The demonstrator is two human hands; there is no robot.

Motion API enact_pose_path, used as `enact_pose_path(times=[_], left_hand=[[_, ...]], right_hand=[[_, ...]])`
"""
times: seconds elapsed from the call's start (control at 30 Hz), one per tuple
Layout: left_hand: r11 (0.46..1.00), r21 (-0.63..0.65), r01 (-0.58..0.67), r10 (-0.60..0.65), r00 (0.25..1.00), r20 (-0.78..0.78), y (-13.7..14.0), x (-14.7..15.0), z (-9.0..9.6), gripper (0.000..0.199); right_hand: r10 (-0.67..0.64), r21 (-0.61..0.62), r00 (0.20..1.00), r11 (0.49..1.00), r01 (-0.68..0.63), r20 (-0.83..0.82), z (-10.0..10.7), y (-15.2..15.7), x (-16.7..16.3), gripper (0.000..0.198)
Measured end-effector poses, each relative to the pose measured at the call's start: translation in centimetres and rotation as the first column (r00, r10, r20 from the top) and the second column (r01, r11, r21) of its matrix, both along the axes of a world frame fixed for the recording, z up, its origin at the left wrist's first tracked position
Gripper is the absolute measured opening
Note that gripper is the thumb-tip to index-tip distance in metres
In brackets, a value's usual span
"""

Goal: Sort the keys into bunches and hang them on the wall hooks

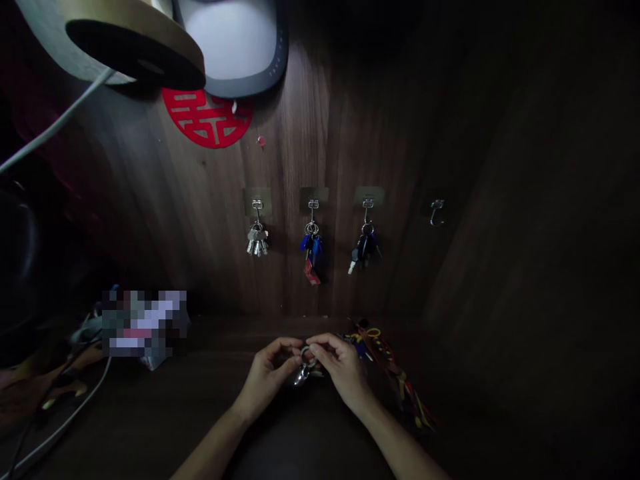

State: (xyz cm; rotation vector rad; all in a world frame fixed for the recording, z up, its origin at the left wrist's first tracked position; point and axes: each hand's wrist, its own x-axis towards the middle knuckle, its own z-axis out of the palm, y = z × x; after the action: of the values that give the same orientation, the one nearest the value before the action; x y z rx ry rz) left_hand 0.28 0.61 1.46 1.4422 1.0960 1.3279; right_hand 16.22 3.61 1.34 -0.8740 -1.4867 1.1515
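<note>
A metal key ring [309, 361] is pinched between my two hands, low in front of the panel. My left hand [273, 373] is closed, its thumb and fingertips at the ring's left side. On the opposite side, my right hand [343, 367] grips the ring between thumb and forefinger. Shiny metal keys [302, 377] hang below the ring, partly hidden by the fingers. Just beyond my right hand lies a bundle of colourful braided cords [387, 363] on the dark surface.
Wall hooks carry silver keys [257, 241], blue keys with a red tag [312, 250] and a dark key bunch [366, 245]. A bare hook [437, 212] is at right. A blurred-out item [147, 327] and white cable [85, 433] lie left; a lamp [230, 50] hangs above.
</note>
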Motion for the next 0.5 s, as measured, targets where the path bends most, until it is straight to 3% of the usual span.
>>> enact_pose_path(times=[0.23, 0.5], left_hand=[[0.999, -0.036, 0.008, -0.003, 0.989, 0.149, 0.4, -0.03, -0.47, 0.034], [0.999, 0.007, -0.04, 0.039, 0.995, 0.087, 0.36, -0.31, -0.04, 0.03]], right_hand=[[0.025, 0.01, 1.0, 1.0, -0.025, 0.001, -0.25, -0.09, -0.25, 0.033], [-0.048, 0.184, 0.96, 0.983, -0.004, 0.277, 0.04, -0.17, -0.14, 0.017]])
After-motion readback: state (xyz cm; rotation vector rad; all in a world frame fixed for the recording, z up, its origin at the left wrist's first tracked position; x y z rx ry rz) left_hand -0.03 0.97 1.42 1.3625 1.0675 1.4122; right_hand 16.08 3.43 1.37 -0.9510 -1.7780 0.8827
